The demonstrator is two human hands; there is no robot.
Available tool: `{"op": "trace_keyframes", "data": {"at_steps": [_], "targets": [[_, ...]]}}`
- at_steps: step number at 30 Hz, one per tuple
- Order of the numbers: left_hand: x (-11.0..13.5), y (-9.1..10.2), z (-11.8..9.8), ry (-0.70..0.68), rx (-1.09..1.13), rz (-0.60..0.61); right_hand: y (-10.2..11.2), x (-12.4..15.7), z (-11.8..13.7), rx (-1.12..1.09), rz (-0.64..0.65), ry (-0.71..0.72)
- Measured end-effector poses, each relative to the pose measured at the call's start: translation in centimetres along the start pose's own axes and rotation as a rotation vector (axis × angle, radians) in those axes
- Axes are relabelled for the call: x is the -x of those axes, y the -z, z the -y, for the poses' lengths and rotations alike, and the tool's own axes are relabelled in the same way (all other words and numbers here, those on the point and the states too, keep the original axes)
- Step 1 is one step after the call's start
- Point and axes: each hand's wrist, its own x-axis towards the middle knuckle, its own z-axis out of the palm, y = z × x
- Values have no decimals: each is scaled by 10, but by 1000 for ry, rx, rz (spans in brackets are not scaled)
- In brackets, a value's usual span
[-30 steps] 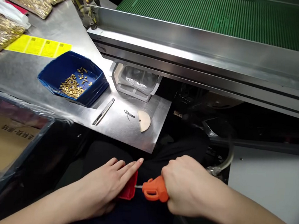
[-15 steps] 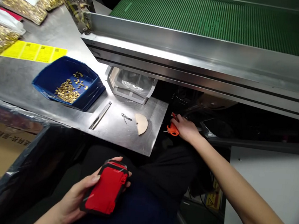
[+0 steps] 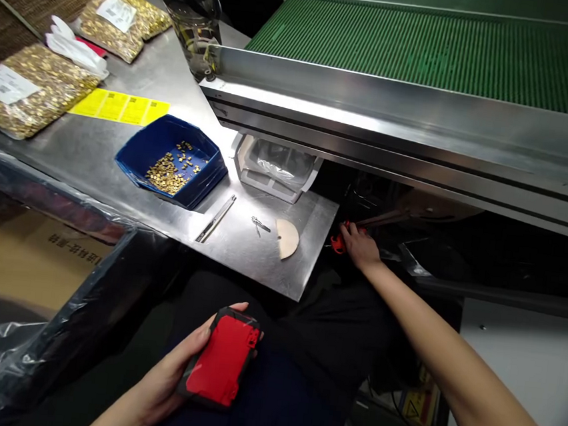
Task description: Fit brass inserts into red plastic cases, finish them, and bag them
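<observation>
My left hand (image 3: 170, 379) holds a red device with a black rim (image 3: 222, 366) over my lap, fingers wrapped round its edges. My right hand (image 3: 360, 245) reaches forward into the dark space under the conveyor, just right of the steel table's edge. Its fingers are closed round an orange-handled tool (image 3: 338, 242), of which only a small part shows.
A steel table (image 3: 94, 148) carries a blue tray of small brass parts (image 3: 171, 160), yellow labels (image 3: 121, 107), bags of brass parts (image 3: 27, 88), a metal strip (image 3: 216, 218), tweezers (image 3: 259, 224) and a half-round wooden piece (image 3: 287, 237). A green conveyor (image 3: 430, 46) runs behind. A plastic-covered box (image 3: 28, 262) sits left.
My right hand carried the orange tool from my lap out under the conveyor. My left hand lifted the red device and holds it face up. The view shifted left.
</observation>
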Motion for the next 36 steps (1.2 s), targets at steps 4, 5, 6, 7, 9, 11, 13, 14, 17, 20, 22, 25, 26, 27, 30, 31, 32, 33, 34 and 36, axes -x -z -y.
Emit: {"op": "trace_keyframes", "data": {"at_steps": [4,5,6,7,9,11,13,14,17,20,22,25,26,27,30,31,32,33,34,36], "targets": [[-1,1,-2,-24,-19,-37,23,18,4,-97,-56,-100],[-1,0,-2,-19,-9,-63,32,29,8,-126,-79,-129],[-1,-2,-2,-13,10,-92,41,42,14,-148,-103,-148],[-2,-5,-2,-9,33,-120,50,58,24,-204,-118,-151],[-6,-10,-1,-18,74,-166,67,96,54,-381,-97,-96],[-13,-15,0,-51,79,-211,79,135,94,-949,100,19],[-20,-20,2,-94,36,-240,85,167,137,-1385,389,133],[-23,-22,2,-115,2,-239,86,178,156,-1594,471,193],[-30,-25,1,-162,-169,-169,80,192,190,-2124,498,133],[-41,-25,-6,-190,-495,-75,68,189,190,-2316,510,-90],[-55,-26,-16,-311,-825,-107,58,185,180,-2305,461,-202],[-89,-33,-37,-651,-1383,-182,43,174,165,-2173,310,-369],[-102,-38,-45,-737,-1512,-161,38,169,161,-2123,270,-417],[-117,-43,-54,-795,-1597,-114,33,165,158,-2083,234,-453],[-158,-56,-78,-861,-1717,30,23,154,155,-2013,121,-520],[-169,-59,-86,-876,-1752,60,21,152,155,-1991,78,-541],[-179,-62,-93,-891,-1779,76,19,151,155,-1968,38,-563],[-187,-64,-100,-906,-1798,78,17,151,155,-1944,-2,-580],[-193,-65,-105,-923,-1808,67,16,152,156,-1920,-39,-592],[-198,-64,-114,-964,-1803,12,14,154,157,-1864,-113,-596]]}}
